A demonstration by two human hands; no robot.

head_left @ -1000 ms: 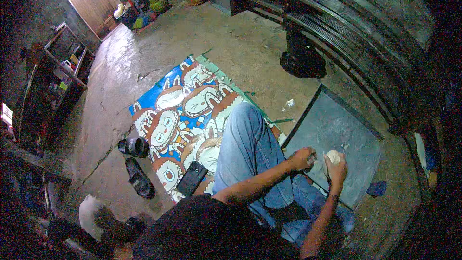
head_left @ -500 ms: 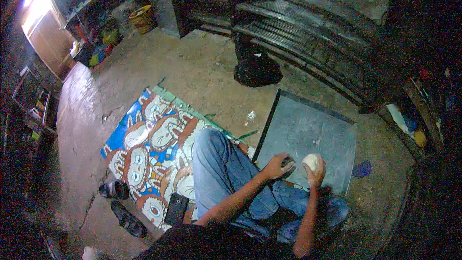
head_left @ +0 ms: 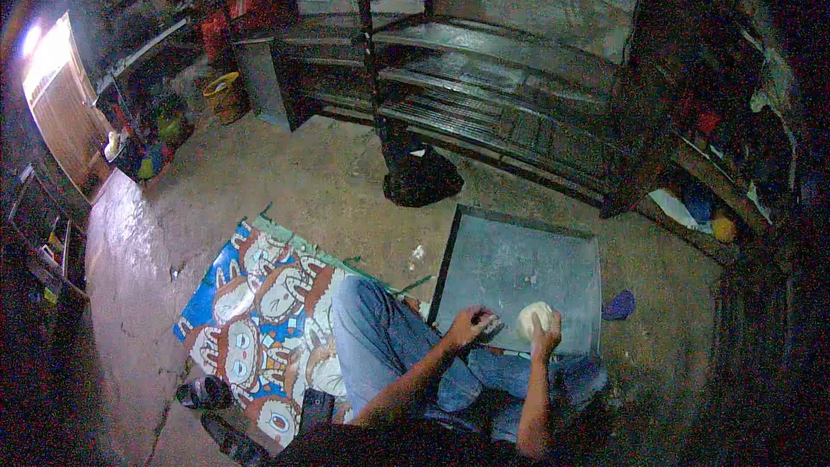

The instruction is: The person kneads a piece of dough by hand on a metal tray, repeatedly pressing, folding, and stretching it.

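Observation:
A pale, round ball of dough [head_left: 533, 318] is gripped in my right hand [head_left: 545, 343], its fingers wrapped round the lower right side. It is held over the near part of a shallow grey metal tray [head_left: 510, 251] with dark raised edges. Left of the ball, apart from it, my left hand [head_left: 469, 327] has its fingers curled in, with whitish smears on them. Whatever lies inside those fingers is too dark and small to make out. Both hands hover above my crossed legs in blue jeans [head_left: 380, 320], at the tray's near edge.
A cartoon-printed mat [head_left: 251, 303] lies under my left leg, with a dark phone [head_left: 317, 408] and black sandals [head_left: 204, 393] nearby. Beyond the tray sit a black bag [head_left: 422, 177] and dark metal shelves [head_left: 493, 78]. A purple cloth-like piece [head_left: 618, 304] is to the right.
The view has tilted upward and shifted right, so the scene sits lower and further left. My right hand still holds the dough, now with more of the ball showing. My left hand stays curled beside it.

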